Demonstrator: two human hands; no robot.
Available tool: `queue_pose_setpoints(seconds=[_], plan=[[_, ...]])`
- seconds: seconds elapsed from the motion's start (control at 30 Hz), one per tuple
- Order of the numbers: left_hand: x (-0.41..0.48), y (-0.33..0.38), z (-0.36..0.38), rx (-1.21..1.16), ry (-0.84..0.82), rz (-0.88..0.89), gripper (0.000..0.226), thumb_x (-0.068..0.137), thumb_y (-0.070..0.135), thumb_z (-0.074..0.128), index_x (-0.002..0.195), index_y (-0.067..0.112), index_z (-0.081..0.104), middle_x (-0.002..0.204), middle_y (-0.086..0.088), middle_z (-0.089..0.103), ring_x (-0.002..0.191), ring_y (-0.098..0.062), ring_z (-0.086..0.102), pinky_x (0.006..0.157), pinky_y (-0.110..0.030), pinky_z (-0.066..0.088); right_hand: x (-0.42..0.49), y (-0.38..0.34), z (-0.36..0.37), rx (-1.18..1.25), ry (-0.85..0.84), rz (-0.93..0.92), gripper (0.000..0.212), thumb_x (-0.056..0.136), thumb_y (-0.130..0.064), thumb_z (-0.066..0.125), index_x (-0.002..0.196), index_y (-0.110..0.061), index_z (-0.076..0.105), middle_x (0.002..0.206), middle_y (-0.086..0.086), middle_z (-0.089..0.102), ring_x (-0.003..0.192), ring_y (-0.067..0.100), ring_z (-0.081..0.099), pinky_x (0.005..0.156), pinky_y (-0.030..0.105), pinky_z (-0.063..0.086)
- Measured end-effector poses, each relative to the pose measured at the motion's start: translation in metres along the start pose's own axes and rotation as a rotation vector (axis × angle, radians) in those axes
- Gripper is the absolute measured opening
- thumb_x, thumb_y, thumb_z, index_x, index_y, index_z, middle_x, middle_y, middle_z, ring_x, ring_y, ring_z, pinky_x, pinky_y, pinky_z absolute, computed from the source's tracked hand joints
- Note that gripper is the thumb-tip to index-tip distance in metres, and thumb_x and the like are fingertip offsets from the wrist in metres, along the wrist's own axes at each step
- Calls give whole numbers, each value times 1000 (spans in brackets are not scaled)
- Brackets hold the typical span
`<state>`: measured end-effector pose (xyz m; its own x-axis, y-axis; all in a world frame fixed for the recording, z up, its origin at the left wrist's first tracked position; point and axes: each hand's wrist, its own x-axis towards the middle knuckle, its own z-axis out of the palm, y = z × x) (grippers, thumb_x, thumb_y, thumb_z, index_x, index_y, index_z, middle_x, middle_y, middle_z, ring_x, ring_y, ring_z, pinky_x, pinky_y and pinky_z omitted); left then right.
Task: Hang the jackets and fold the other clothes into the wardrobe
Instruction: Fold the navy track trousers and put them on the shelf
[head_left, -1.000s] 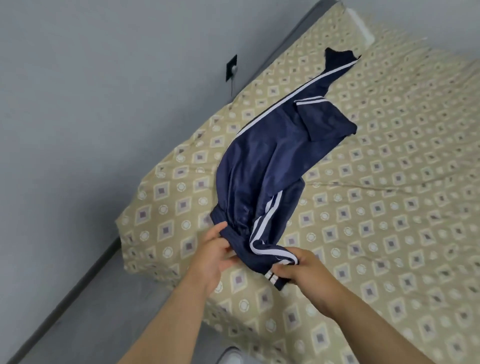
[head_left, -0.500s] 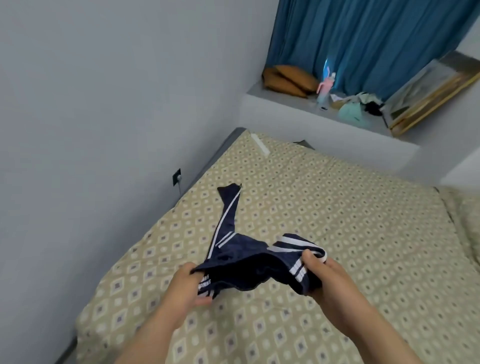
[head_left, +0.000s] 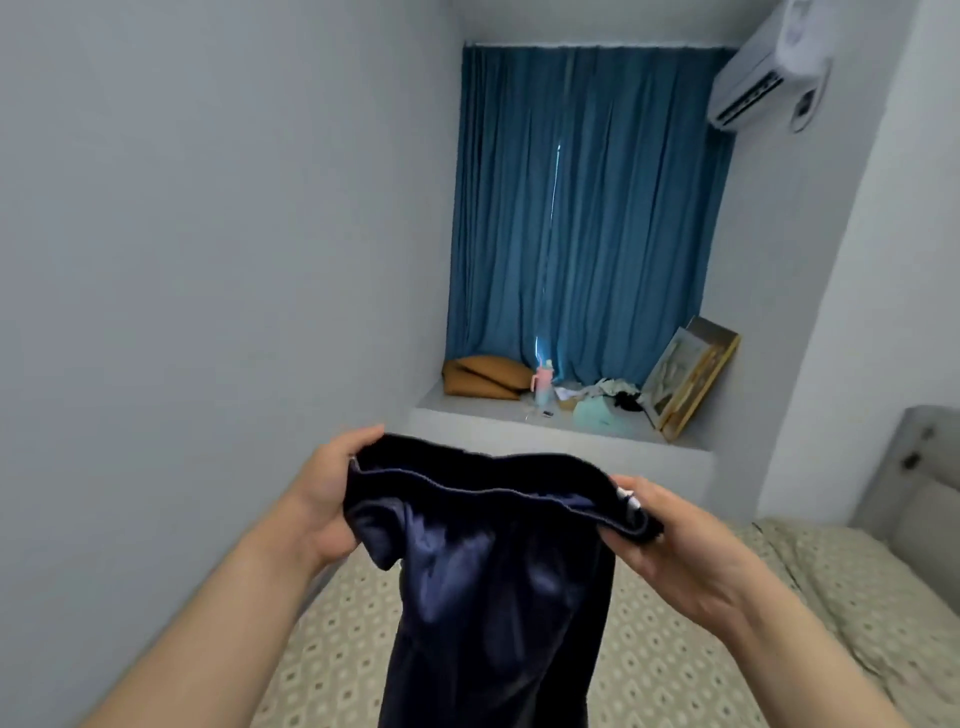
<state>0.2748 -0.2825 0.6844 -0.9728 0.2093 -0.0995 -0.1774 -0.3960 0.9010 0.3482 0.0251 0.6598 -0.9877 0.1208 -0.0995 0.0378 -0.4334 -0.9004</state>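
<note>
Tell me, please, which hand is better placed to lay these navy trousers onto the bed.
Probably the right hand: it grips the navy trousers above the bed, while the left hand holds them nearer the wall.

You are holding the navy satin track trousers (head_left: 493, 597) up in front of you by the waistband, your left hand (head_left: 324, 493) gripping its left end and your right hand (head_left: 670, 535) pinching its right end. The legs are hanging down between your forearms, over the patterned beige bed (head_left: 675, 675). Beyond the bed, a white window ledge (head_left: 597, 439) is sitting in front of the long blue curtain (head_left: 582, 208). On the ledge, the mustard cushion (head_left: 483, 376) is lying at the left, the pink-and-blue bottle (head_left: 544, 384) is standing just right of it, and the gold-framed picture (head_left: 685, 379) is leaning at the right end. The white air conditioner (head_left: 753, 78) is hanging high on the right wall, and the grey padded headboard (head_left: 914, 467) is standing at the bed's right.
</note>
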Motion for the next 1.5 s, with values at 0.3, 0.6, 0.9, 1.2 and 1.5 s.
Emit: queue_pose_setpoints(seconds=[0.3, 0.6, 0.9, 1.2, 1.5], plan=[[-32, 82, 80, 50, -41, 247, 28, 100, 25, 52, 98, 0, 62, 89, -20, 67, 80, -31, 66, 75, -43, 54, -51, -109, -11, -871, 102, -509, 7, 89, -8, 68, 84, -8, 72, 65, -6, 61, 57, 5, 53, 56, 19, 41], [-57, 112, 132, 989, 26, 721, 21, 87, 46, 64, 90, 26, 61, 78, 7, 66, 71, -11, 64, 59, -24, 45, -71, -194, -6, -888, 168, -630, 35, 87, -1, 55, 92, -31, 71, 90, 1, 74, 89, 22, 70, 83, 40, 56], [-88, 142, 142, 850, -338, 367, 24, 86, 16, 62, 107, 6, 63, 93, -15, 64, 81, -27, 64, 76, -38, 51, -109, -225, -17, -871, -58, -426, 32, 89, -39, 68, 88, -7, 75, 97, 15, 75, 89, 29, 73, 75, 35, 60], [-86, 147, 146, 768, -427, 506, 13, 90, 9, 67, 99, 15, 74, 99, -13, 75, 90, -28, 73, 69, -30, 58, -122, -242, 4, -414, 72, -473, 24, 100, -17, 53, 108, 0, 67, 104, 21, 73, 87, 33, 72, 75, 44, 60], [-97, 151, 177, 363, -123, 334, 14, 81, 9, 61, 92, 3, 67, 89, -23, 70, 68, -31, 66, 65, -35, 54, -132, -234, 53, -294, 197, -363, 14, 93, 2, 47, 87, -1, 59, 85, 16, 64, 71, 27, 59, 68, 35, 49]])
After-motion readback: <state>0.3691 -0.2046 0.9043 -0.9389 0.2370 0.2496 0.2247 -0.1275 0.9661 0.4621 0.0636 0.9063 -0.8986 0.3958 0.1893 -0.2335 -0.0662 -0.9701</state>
